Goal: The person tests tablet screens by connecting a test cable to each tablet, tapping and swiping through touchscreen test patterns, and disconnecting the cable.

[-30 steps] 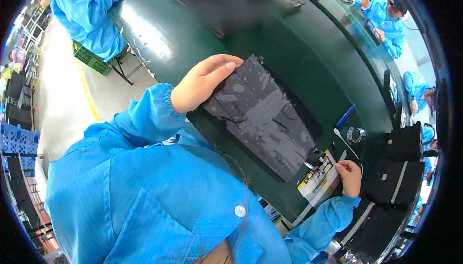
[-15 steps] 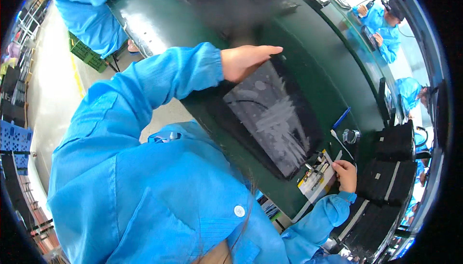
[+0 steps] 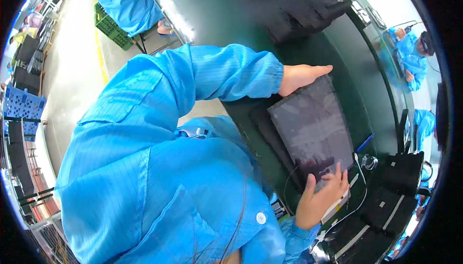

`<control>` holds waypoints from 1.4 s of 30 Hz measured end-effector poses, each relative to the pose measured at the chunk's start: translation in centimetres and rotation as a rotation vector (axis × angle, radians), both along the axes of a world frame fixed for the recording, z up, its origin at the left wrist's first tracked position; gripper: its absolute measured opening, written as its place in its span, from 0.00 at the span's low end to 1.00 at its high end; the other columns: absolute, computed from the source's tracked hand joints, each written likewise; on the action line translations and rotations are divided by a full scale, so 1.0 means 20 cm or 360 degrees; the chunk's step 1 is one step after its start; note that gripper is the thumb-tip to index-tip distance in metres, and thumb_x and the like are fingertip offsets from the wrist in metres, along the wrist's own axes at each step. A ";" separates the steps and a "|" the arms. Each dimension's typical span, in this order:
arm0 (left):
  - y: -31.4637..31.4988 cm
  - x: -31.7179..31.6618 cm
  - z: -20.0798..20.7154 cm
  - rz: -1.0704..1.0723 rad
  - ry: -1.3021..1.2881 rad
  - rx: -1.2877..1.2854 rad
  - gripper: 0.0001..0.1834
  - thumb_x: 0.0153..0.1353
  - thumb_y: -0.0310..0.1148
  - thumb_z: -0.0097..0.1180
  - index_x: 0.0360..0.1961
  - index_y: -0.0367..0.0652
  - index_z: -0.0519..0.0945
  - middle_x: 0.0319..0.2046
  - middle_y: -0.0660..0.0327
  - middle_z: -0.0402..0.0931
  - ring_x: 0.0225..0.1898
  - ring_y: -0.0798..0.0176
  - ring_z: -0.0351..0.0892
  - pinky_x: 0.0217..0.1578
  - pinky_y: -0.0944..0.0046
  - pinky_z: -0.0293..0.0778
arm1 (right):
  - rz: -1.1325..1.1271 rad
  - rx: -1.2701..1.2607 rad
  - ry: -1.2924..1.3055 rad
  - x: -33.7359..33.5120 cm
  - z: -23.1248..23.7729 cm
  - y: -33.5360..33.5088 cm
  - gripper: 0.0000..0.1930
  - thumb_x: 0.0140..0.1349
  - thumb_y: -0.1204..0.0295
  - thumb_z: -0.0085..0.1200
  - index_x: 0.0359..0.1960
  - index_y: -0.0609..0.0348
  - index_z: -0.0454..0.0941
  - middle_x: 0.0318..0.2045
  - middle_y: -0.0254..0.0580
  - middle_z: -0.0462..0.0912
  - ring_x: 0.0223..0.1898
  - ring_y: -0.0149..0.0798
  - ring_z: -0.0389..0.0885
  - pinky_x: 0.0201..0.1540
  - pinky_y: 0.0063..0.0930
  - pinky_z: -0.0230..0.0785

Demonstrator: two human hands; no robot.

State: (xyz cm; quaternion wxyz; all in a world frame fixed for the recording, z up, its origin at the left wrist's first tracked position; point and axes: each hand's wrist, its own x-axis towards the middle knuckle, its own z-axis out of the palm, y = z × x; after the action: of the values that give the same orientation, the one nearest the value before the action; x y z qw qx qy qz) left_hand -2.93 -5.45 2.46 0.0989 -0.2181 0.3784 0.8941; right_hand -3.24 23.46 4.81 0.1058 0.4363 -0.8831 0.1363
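Note:
A dark, glossy flat panel (image 3: 313, 126), tablet-like in shape, lies tilted above a black pad (image 3: 271, 131) on the green table. At the panel's far edge is my left hand (image 3: 305, 78), fingers straight and together along that edge; the thumb is hidden. My right hand (image 3: 322, 197) reaches over the near end with its fingers spread, and reflections show in the glass below it. Whether its fingertips touch the surface I cannot tell. Partly covered by the right hand, a pale board with a yellow edge (image 3: 333, 209) lies beside the panel.
A blue pen (image 3: 365, 142), a white cable (image 3: 360, 179) and a clear round object (image 3: 370, 162) lie right of the panel. Black cases (image 3: 381, 206) stand at the near right, dark stacked items (image 3: 294, 6) at the back. A co-worker's blue sleeve (image 3: 125, 1) is far left.
The panel has shifted off the black pad and tilted, with my left hand at its edge. My right hand has left the clamped board and come over the panel. The view has turned.

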 end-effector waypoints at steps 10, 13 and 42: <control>0.00 0.00 -0.03 -0.0009 0.0019 0.0107 0.27 0.62 0.54 0.42 0.34 0.39 0.80 0.33 0.55 0.81 0.30 0.59 0.81 0.36 0.59 0.77 | -0.0765 -0.0289 -0.1167 -0.56 0.07 0.38 0.10 0.63 0.70 0.47 0.39 0.65 0.74 0.26 0.34 0.76 0.27 0.25 0.71 0.31 0.18 0.63; -0.01 0.00 -0.03 0.0038 -0.0037 -0.0009 0.27 0.63 0.54 0.42 0.34 0.40 0.80 0.34 0.57 0.81 0.32 0.59 0.81 0.37 0.59 0.77 | -0.0822 -0.0292 -0.1461 -0.73 -0.04 0.51 0.09 0.61 0.69 0.51 0.38 0.61 0.75 0.22 0.31 0.75 0.20 0.23 0.70 0.20 0.16 0.59; -0.07 0.02 0.09 -0.0212 -0.0125 -0.0930 0.36 0.63 0.61 0.31 0.37 0.37 0.77 0.31 0.56 0.79 0.32 0.61 0.78 0.37 0.60 0.75 | -0.0840 -0.0232 -0.1807 -0.93 -0.08 0.56 0.09 0.55 0.72 0.56 0.35 0.65 0.77 0.22 0.32 0.77 0.19 0.24 0.73 0.20 0.16 0.62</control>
State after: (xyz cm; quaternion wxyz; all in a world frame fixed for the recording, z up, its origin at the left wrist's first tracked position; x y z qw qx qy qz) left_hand -2.51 -6.79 4.21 0.1048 -0.2463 0.6291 0.7298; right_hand -21.89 34.73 3.18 -0.3199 0.0550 -0.8680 0.3759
